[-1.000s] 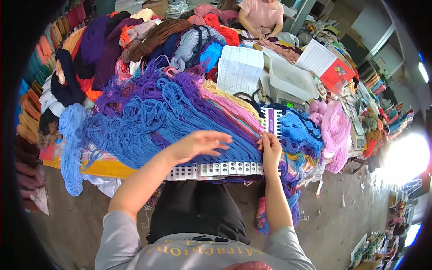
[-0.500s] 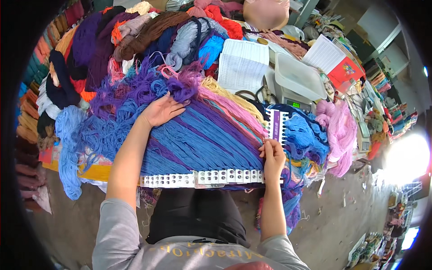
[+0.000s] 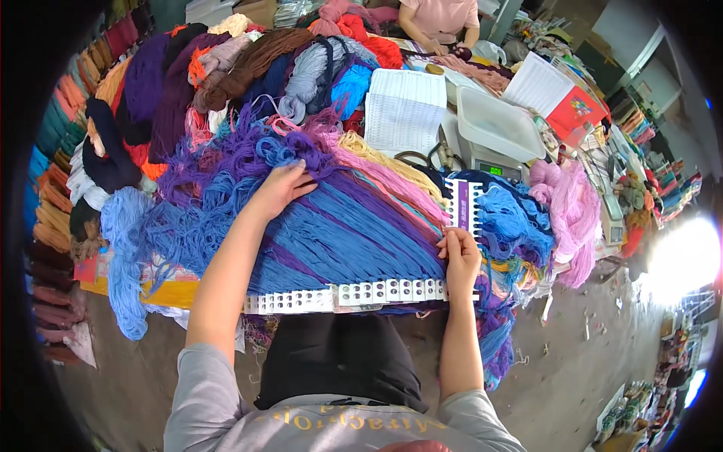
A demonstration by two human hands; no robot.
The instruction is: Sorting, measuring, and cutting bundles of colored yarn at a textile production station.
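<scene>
Long blue and purple yarn strands fan across the table in front of me. Their near ends run to a row of white punched thread cards along the table edge. My left hand lies on the far end of the strands, fingers stretched out, beside a tangled purple and blue heap of yarn. My right hand is closed in a pinch at the right side of the strands; what its fingertips hold is too small to make out. Just beyond it lies a white notched card with a purple label.
Skeins of yarn pile up at the back left. Beyond the strands are a printed sheet, scissors and a clear plastic tray on a scale. Pink yarn hangs at right. Another person works across the table.
My left hand has slid slightly to the right over the strands, its fingers still stretched. My right hand stays pinched in about the same place. The view has shifted, showing more of the person opposite.
</scene>
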